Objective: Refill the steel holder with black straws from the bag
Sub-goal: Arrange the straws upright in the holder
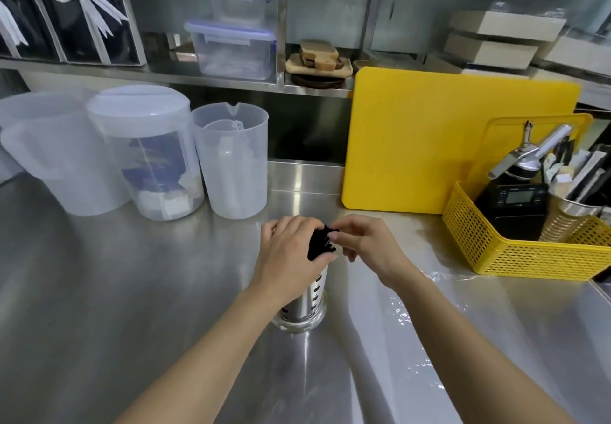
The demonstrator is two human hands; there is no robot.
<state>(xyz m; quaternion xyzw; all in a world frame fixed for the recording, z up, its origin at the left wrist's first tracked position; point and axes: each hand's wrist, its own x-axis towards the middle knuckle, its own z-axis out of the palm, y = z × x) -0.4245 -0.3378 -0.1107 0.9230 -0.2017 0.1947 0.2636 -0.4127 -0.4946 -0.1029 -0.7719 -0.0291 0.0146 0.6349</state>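
A perforated steel holder (312,299) stands upright on the steel counter, in the middle of the view. A bundle of black straws (320,243) sticks up out of its top. My left hand (287,255) wraps around the bundle from the left, just above the holder's rim. My right hand (367,245) pinches the straw tips from the right with its fingertips. A clear plastic bag (439,341) lies flat on the counter under my right forearm; I cannot tell what is in it.
Three translucent plastic jugs (228,159) stand at the back left. A yellow cutting board (446,139) leans against the shelf at the back right. A yellow mesh basket (515,245) with tools and a scale sits at the right.
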